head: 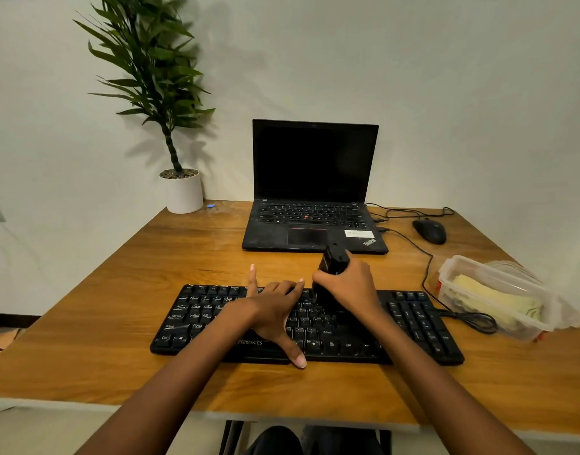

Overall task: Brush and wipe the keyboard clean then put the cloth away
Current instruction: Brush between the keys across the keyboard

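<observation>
1. Keyboard (413, 323): black, flat on the tabletop (117, 307) at 6 o'clock, closest to the person.
2. Left hand (275, 315): open and lying flat on the middle keys. Index finger is straight toward 12 o'clock, and the thumb stretches toward 5 o'clock over the front edge.
3. Right hand (351, 287): fingers wrapped round a black brush (331, 262), just to 3 o'clock of the left hand.
4. Brush stands nearly upright, top tipped toward 12 o'clock, lower end down on the upper key rows.
5. Cloth (492, 293): yellowish, folded, inside a clear plastic container (462, 267) at 3 o'clock of the keyboard, near it but apart.
6. Laptop (314, 198): open with a dark screen, at 12 o'clock.
7. Mouse (429, 231): black, at 2 o'clock.
8. Potted plant (180, 188): white pot, at 11 o'clock against the wall.
</observation>
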A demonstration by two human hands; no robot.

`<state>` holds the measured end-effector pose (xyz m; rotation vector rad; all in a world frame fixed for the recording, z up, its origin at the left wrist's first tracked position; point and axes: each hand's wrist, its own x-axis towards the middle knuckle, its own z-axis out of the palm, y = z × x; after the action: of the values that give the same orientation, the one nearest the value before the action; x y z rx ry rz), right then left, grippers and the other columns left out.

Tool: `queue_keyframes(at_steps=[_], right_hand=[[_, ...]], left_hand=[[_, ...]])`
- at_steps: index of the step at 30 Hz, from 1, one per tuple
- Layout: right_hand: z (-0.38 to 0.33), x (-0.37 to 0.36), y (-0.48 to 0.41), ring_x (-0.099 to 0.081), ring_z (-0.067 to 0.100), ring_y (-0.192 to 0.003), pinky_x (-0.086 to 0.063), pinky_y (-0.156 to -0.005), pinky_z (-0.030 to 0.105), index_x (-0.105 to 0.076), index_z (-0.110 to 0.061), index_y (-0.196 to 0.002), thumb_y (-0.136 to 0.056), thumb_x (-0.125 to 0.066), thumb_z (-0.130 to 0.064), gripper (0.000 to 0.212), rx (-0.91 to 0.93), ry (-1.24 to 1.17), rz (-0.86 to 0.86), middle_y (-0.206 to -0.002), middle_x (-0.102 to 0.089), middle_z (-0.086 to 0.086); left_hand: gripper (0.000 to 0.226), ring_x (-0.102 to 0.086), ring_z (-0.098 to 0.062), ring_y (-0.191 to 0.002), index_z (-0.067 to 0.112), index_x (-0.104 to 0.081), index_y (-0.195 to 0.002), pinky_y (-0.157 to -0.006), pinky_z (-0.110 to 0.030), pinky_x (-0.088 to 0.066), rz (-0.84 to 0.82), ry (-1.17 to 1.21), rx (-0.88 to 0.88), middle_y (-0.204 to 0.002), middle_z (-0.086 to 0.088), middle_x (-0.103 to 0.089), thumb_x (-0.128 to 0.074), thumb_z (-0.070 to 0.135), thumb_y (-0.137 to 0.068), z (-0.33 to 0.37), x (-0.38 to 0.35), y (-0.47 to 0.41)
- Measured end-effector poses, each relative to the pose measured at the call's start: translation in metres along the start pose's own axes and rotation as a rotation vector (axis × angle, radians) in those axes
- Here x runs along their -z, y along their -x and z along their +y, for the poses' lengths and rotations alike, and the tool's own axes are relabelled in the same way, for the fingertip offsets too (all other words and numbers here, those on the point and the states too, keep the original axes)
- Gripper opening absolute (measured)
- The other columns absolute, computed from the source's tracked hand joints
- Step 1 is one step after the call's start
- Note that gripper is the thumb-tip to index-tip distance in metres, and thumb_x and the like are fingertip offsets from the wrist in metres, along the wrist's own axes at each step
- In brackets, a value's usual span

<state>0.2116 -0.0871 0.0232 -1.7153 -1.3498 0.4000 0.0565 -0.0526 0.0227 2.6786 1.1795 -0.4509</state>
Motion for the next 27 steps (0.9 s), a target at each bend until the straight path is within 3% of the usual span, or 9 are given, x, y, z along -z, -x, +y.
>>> queue_keyframes(at_steps=[3,7,10,13,19,21,24,27], right_hand=[[0.007,0.002,0.023,-0.060,0.024,-0.065,-0.051,-0.057,0.037,-0.056,-0.011,-0.072,-0.066,-0.072,-0.023,0.021,-0.028,-0.015,-0.005,-0.066,-0.060,0.003],[-0.001,0.014,0.013,-0.060,0.018,-0.070,-0.052,-0.064,0.035,-0.057,-0.015,-0.072,-0.066,-0.074,-0.025,0.020,-0.126,0.006,-0.088,-0.073,-0.061,0.001],[-0.002,0.016,0.003,-0.060,0.015,-0.071,-0.048,-0.059,0.027,-0.059,-0.014,-0.076,-0.069,-0.072,-0.023,0.017,-0.098,-0.047,0.050,-0.074,-0.062,-0.001],[0.008,0.005,0.024,-0.061,0.021,-0.066,-0.052,-0.059,0.037,-0.057,-0.013,-0.073,-0.068,-0.071,-0.024,0.018,-0.064,-0.088,0.098,-0.069,-0.062,0.003],[0.001,0.027,0.012,-0.058,0.012,-0.068,-0.050,-0.060,0.028,-0.057,-0.014,-0.076,-0.068,-0.074,-0.023,0.021,-0.201,-0.010,-0.124,-0.077,-0.061,0.001],[0.000,0.026,0.007,-0.057,0.010,-0.069,-0.049,-0.060,0.027,-0.057,-0.015,-0.077,-0.070,-0.073,-0.024,0.019,-0.146,-0.013,-0.012,-0.077,-0.060,-0.001],[0.007,0.013,0.025,-0.062,0.020,-0.071,-0.051,-0.061,0.033,-0.059,-0.012,-0.076,-0.068,-0.073,-0.024,0.020,-0.089,-0.062,0.099,-0.071,-0.062,0.001],[0.006,0.020,0.033,-0.059,0.020,-0.070,-0.052,-0.063,0.036,-0.057,-0.012,-0.075,-0.067,-0.074,-0.024,0.023,-0.133,-0.015,-0.021,-0.072,-0.060,0.002]], left_hand=[[0.131,0.011,-0.024,-0.145,0.016,0.023,-0.146,-0.094,-0.066,0.031,-0.001,-0.001,-0.004,-0.159,-0.003,0.009,-0.067,0.068,-0.066,0.000,0.000,0.000],[0.132,0.010,-0.024,-0.145,0.016,0.023,-0.146,-0.091,-0.064,0.033,0.013,-0.003,-0.006,-0.159,-0.003,0.008,-0.067,0.069,-0.066,-0.001,-0.001,0.001],[0.132,0.010,-0.024,-0.145,0.018,0.024,-0.146,-0.092,-0.065,0.033,0.010,-0.008,0.000,-0.159,-0.003,0.009,-0.067,0.069,-0.065,0.000,-0.001,0.000],[0.132,0.010,-0.024,-0.145,0.018,0.024,-0.146,-0.092,-0.065,0.032,0.003,-0.006,-0.002,-0.159,-0.002,0.009,-0.067,0.069,-0.066,-0.001,-0.001,-0.001],[0.133,0.009,-0.023,-0.145,0.018,0.023,-0.146,-0.094,-0.068,0.029,0.005,-0.014,-0.001,-0.159,-0.002,0.007,-0.067,0.071,-0.063,-0.001,-0.002,-0.004],[0.134,0.010,-0.024,-0.145,0.018,0.024,-0.146,-0.094,-0.068,0.030,0.002,-0.010,0.001,-0.159,-0.002,0.008,-0.067,0.071,-0.063,-0.001,-0.002,-0.004],[0.133,0.010,-0.024,-0.145,0.018,0.024,-0.146,-0.090,-0.064,0.033,0.008,-0.006,-0.004,-0.159,-0.002,0.009,-0.068,0.070,-0.064,-0.001,-0.002,-0.003],[0.133,0.008,-0.024,-0.146,0.017,0.023,-0.146,-0.092,-0.067,0.031,0.014,-0.020,-0.004,-0.159,-0.002,0.007,-0.067,0.070,-0.064,-0.001,-0.002,-0.005]])
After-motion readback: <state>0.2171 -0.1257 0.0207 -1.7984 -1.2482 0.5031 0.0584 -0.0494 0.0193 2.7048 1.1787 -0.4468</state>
